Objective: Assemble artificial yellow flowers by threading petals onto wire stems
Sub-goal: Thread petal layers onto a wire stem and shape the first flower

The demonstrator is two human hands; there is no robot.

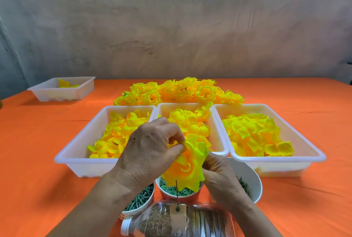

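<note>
Since the wire (176,189) stands upright from the bottle (177,219), leaving both hands free, my left hand (150,151) pinches the top edge of the flower (188,166) and my right hand (219,170) grips its right side, steadying it at the wire's tip, probably to seat the petals

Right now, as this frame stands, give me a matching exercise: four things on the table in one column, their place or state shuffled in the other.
1. finished flowers
2. plastic bottle
3. small tray
4. half-built flower

A. lying on its side, near edge
B. held by left hand and right hand
C. heaped on the orange cloth, back centre
D. apart at far left, few petals inside

Pairs: 1-C, 2-A, 3-D, 4-B
</note>
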